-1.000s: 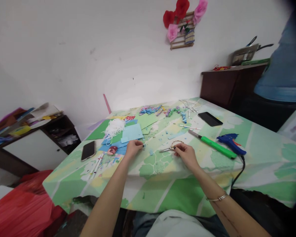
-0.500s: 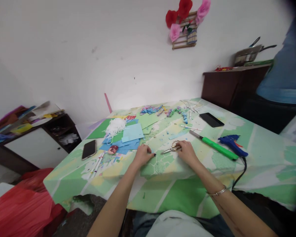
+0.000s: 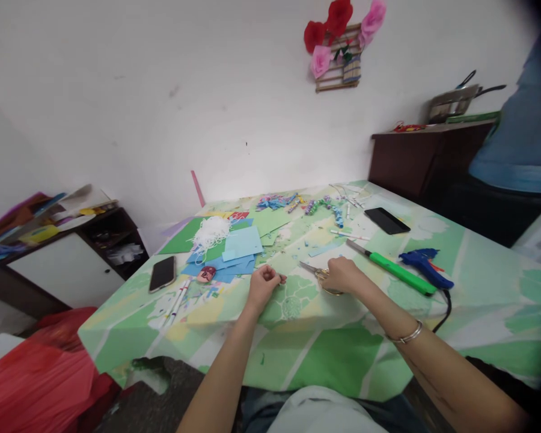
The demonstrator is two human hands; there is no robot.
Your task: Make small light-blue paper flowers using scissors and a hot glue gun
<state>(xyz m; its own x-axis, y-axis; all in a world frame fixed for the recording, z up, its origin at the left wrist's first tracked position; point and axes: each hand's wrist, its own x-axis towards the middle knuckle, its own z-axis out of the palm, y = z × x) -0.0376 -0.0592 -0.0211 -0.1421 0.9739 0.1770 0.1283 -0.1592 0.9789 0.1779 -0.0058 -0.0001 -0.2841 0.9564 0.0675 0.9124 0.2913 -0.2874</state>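
Observation:
My right hand (image 3: 342, 275) is closed over the handles of a pair of scissors (image 3: 314, 270). Their silver blades point up and left, and a gold-coloured loop shows beneath the fingers. To the left, my left hand (image 3: 264, 286) rests near the table edge with thumb and fingers pinched together. A tiny dark bit shows at its fingertips, too small to name. Blue paper sheets (image 3: 243, 242) lie beyond that hand, with a tangle of white string (image 3: 211, 232) and a small dark-red and pink object (image 3: 206, 274) beside them.
Right of the scissors lie a green-handled cutter (image 3: 401, 272), a blue glue gun (image 3: 426, 266) with its cord, and a black phone (image 3: 386, 220). Another phone (image 3: 163, 273) is at the left edge. Curled paper pieces (image 3: 315, 205) and white sticks (image 3: 349, 234) lie farther back.
The scissors have turned, their blades swinging upward and the handles coming nearer me with my right hand. My left hand's fingers have drawn into a raised pinch.

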